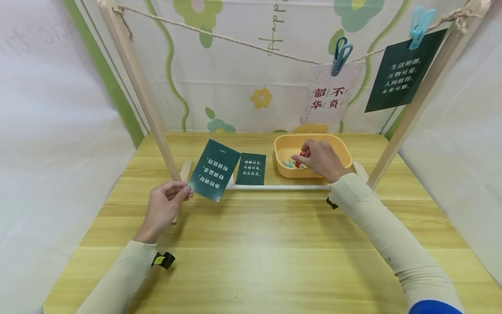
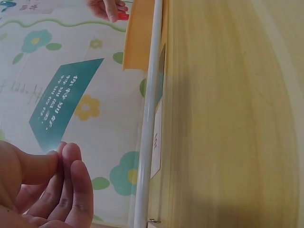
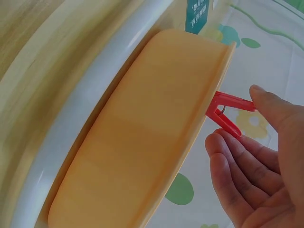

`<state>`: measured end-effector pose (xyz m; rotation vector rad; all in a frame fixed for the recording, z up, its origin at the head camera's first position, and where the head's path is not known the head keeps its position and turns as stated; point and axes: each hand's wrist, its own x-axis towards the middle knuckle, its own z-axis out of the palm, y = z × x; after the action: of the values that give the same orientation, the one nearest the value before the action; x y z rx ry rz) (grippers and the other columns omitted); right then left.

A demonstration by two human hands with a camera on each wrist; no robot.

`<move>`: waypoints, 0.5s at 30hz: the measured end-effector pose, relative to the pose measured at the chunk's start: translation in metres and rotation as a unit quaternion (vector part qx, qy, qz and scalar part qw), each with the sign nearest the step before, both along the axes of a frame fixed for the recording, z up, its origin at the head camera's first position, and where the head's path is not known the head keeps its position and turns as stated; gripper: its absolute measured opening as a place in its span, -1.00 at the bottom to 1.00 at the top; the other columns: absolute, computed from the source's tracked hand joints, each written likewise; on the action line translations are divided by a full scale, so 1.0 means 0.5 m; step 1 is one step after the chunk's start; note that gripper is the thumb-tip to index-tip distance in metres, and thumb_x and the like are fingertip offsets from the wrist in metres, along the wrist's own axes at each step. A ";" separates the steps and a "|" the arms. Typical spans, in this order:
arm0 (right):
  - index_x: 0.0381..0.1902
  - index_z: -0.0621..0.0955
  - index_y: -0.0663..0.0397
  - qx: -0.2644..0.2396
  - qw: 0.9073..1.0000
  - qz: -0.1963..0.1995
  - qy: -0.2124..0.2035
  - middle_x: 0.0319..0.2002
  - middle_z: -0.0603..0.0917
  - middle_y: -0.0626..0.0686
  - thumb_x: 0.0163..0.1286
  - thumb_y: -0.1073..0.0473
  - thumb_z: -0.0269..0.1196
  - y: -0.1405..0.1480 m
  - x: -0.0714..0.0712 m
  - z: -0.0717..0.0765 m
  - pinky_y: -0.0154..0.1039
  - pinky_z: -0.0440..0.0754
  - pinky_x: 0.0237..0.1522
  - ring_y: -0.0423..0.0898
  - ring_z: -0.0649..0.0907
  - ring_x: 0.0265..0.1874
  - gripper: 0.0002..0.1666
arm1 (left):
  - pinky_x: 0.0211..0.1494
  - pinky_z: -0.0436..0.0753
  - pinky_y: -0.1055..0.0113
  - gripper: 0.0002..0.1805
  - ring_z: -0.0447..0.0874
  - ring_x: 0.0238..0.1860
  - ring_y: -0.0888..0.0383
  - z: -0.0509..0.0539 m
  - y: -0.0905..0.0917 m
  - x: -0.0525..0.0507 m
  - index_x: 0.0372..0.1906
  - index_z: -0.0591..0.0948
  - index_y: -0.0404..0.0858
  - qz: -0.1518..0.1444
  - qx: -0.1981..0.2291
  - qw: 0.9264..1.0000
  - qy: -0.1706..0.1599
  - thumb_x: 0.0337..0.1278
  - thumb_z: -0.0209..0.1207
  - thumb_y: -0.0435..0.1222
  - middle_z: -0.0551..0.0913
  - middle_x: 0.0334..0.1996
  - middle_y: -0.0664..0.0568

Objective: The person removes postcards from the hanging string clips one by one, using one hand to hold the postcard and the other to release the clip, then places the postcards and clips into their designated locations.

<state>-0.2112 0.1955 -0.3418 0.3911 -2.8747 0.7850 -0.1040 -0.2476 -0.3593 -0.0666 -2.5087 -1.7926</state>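
Between thumb and fingertips, my left hand [image 1: 161, 207] pinches the lower left corner of a dark green card [image 1: 213, 170] with white Chinese lettering, upside down in the head view and raised above the table. My right hand [image 1: 324, 160] is over a yellow plastic basket [image 1: 345, 153]. It holds a red clothespin [image 3: 233, 101] by the handle ends, thumb on one and fingertips on the other; the basket wall hides part of its jaw end. Light blue clothespins [image 1: 287, 164] lie in the basket. Beside it, a second green card [image 1: 251, 169] lies near a white bar.
A twine line [image 1: 235, 40] runs between two wooden posts [image 1: 137, 83]. From it hang a pale card with red lettering [image 1: 329, 98], under a blue-grey clothespin [image 1: 342, 56], and a green card [image 1: 404, 78], under a light blue clothespin [image 1: 421, 27]. A white bar [image 1: 274, 187] crosses low in front.
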 end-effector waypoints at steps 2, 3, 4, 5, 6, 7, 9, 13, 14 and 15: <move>-0.19 0.71 0.25 0.000 1.000 -0.002 0.001 -0.28 0.84 0.20 0.42 -0.02 0.46 -0.001 0.001 -0.001 0.03 0.78 -0.18 0.05 0.79 -0.32 -0.61 | 0.01 0.80 0.45 -0.73 0.84 -0.16 0.28 -0.002 -0.001 0.000 0.10 0.66 -0.52 0.001 0.000 1.000 0.001 0.51 0.21 -0.39 0.78 -0.04 -0.39; -0.17 0.71 0.27 0.001 1.000 -0.002 0.001 -0.26 0.84 0.22 0.42 -0.02 0.46 -0.001 0.001 -0.002 0.05 0.79 -0.16 0.07 0.80 -0.31 -0.59 | 0.01 0.80 0.45 -0.73 0.83 -0.17 0.29 -0.003 -0.001 0.000 0.10 0.66 -0.52 0.001 0.001 1.000 0.000 0.50 0.22 -0.39 0.79 -0.05 -0.39; -0.14 0.71 0.30 0.002 1.000 -0.002 0.002 -0.25 0.84 0.23 0.42 -0.02 0.46 -0.001 0.001 -0.002 0.07 0.80 -0.14 0.09 0.80 -0.29 -0.57 | 0.00 0.80 0.45 -0.74 0.83 -0.18 0.31 -0.004 -0.002 0.001 0.10 0.66 -0.52 0.002 0.001 1.000 0.000 0.50 0.22 -0.39 0.79 -0.06 -0.38; -0.12 0.71 0.32 0.003 1.000 -0.003 0.004 -0.24 0.83 0.24 0.42 -0.02 0.47 -0.001 0.001 -0.002 0.08 0.80 -0.12 0.10 0.81 -0.27 -0.55 | 0.00 0.80 0.45 -0.74 0.83 -0.18 0.31 -0.004 -0.003 0.001 0.10 0.66 -0.52 0.001 0.000 1.000 -0.001 0.50 0.21 -0.39 0.79 -0.06 -0.38; -0.10 0.70 0.34 0.005 1.000 -0.003 0.006 -0.23 0.83 0.25 0.42 -0.03 0.47 -0.001 0.001 -0.003 0.09 0.80 -0.11 0.11 0.81 -0.26 -0.53 | 0.00 0.80 0.44 -0.74 0.82 -0.19 0.31 -0.005 -0.003 0.001 0.10 0.66 -0.52 0.001 -0.002 1.000 -0.002 0.50 0.21 -0.40 0.79 -0.06 -0.38; -0.08 0.70 0.35 0.007 1.000 -0.003 0.007 -0.22 0.83 0.26 0.41 -0.03 0.47 -0.001 0.001 -0.003 0.09 0.80 -0.10 0.12 0.81 -0.25 -0.51 | 0.00 0.81 0.44 -0.74 0.82 -0.19 0.31 -0.006 -0.004 0.002 0.10 0.66 -0.52 0.000 -0.003 1.000 -0.004 0.51 0.21 -0.40 0.79 -0.06 -0.38; -0.08 0.70 0.36 0.007 1.000 -0.003 0.010 -0.22 0.83 0.27 0.41 -0.03 0.47 -0.001 0.001 -0.004 0.09 0.81 -0.09 0.13 0.81 -0.24 -0.50 | 0.02 0.81 0.41 -0.73 0.83 -0.18 0.30 -0.007 -0.006 0.002 0.11 0.66 -0.51 -0.002 -0.009 1.000 -0.008 0.51 0.20 -0.39 0.79 -0.05 -0.37; -0.08 0.70 0.37 0.005 1.000 -0.002 0.012 -0.21 0.83 0.28 0.41 -0.03 0.47 -0.001 0.003 -0.004 0.09 0.81 -0.09 0.15 0.82 -0.24 -0.50 | 0.06 0.82 0.35 -0.72 0.84 -0.15 0.27 -0.006 -0.011 0.005 0.13 0.65 -0.51 -0.005 -0.021 1.000 -0.021 0.53 0.19 -0.38 0.78 -0.02 -0.38; -0.08 0.70 0.37 0.004 1.000 -0.002 0.012 -0.21 0.83 0.28 0.42 -0.03 0.46 -0.001 0.003 -0.004 0.09 0.81 -0.09 0.15 0.82 -0.23 -0.50 | 0.07 0.82 0.34 -0.71 0.84 -0.14 0.27 -0.006 -0.013 0.005 0.14 0.64 -0.51 -0.005 -0.025 0.999 -0.025 0.53 0.19 -0.38 0.78 -0.01 -0.37; -0.08 0.70 0.37 0.003 1.000 -0.002 0.012 -0.21 0.83 0.28 0.42 -0.03 0.46 -0.001 0.003 -0.004 0.10 0.81 -0.09 0.15 0.82 -0.23 -0.50 | 0.06 0.81 0.35 -0.71 0.84 -0.15 0.27 -0.005 -0.014 0.006 0.15 0.64 -0.51 -0.006 -0.028 0.999 -0.028 0.53 0.19 -0.38 0.78 -0.01 -0.37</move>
<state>-0.2096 0.1951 -0.3438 0.3927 -2.8553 0.7657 -0.1007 -0.2548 -0.3618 -0.0338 -2.6032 -1.7522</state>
